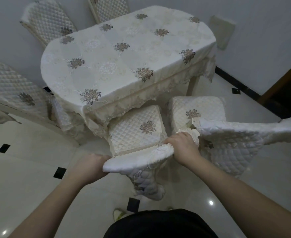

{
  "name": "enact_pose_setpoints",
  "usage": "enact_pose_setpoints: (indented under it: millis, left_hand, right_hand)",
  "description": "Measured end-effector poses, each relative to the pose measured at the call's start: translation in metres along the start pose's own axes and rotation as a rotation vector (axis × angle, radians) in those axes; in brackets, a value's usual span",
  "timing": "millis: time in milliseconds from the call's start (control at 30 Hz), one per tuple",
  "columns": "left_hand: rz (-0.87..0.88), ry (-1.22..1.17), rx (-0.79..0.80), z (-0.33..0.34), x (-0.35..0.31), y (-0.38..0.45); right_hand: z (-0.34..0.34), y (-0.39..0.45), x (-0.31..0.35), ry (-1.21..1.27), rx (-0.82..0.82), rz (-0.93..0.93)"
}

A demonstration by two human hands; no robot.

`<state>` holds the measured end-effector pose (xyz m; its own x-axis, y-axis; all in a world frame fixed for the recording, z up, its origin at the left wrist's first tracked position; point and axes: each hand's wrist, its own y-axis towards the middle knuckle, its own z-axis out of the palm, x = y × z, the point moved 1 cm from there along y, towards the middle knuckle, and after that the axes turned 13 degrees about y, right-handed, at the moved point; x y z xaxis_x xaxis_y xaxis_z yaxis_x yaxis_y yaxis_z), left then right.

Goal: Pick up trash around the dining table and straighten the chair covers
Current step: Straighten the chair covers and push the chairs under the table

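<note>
I stand behind a chair pushed under the dining table [124, 54]. Its quilted cream chair cover [138, 160] wraps the top of the backrest and hangs down the back. My left hand [91, 167] grips the left end of the covered top rail. My right hand [182, 146] grips the right end, fingers curled over the fabric by a lace frill. The chair's seat cushion [136, 131] with a flower motif lies just beyond my hands. No trash shows on the floor in view.
A second covered chair [227, 134] stands close on the right, touching my right hand's side. More covered chairs stand at the left [9, 86] and the far side [48, 21]. Glossy tiled floor [29, 152] with black insets surrounds me. A dark doorway [287, 93] lies right.
</note>
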<state>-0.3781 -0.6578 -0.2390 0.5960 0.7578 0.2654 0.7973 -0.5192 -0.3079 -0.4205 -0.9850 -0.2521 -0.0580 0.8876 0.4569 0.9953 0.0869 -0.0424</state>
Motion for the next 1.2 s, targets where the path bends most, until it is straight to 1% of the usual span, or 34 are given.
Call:
enact_pose_setpoints:
  millis: [133,267,333,433,533,667,833,967,1100,1200]
  left_hand:
    - [0.013,-0.039,-0.021,0.001,-0.015,0.010]
    - [0.007,-0.067,-0.006,0.005,-0.026,0.009]
    - [0.016,-0.023,-0.037,0.009,-0.033,0.008]
    - [-0.021,0.024,-0.071,0.013,-0.039,0.008]
    - [-0.042,-0.051,-0.070,0.016,-0.040,0.008]
    - [-0.126,-0.103,0.028,0.015,-0.046,0.008]
    - [-0.205,-0.197,0.052,0.015,-0.053,0.006]
    - [-0.199,-0.261,0.088,0.013,-0.052,0.004]
    - [-0.117,-0.391,0.107,0.012,-0.052,-0.007]
    - [-0.006,-0.406,0.033,0.010,-0.060,-0.020]
  right_hand:
    - [-0.008,0.004,-0.016,0.033,0.000,0.002]
    - [0.000,0.001,-0.028,0.029,0.016,-0.008]
    - [0.006,-0.003,-0.034,0.050,-0.002,-0.012]
    - [0.011,-0.007,-0.041,0.071,-0.021,-0.028]
    - [0.012,-0.005,-0.042,0.071,-0.007,-0.035]
    - [0.013,-0.004,-0.043,0.021,0.018,-0.032]
    - [0.012,-0.007,-0.041,0.006,-0.010,-0.014]
    - [0.009,-0.013,-0.037,0.041,-0.017,0.039]
    - [0.002,-0.035,-0.024,0.082,-0.026,0.130]
    - [-0.001,-0.057,-0.025,0.078,-0.036,0.158]
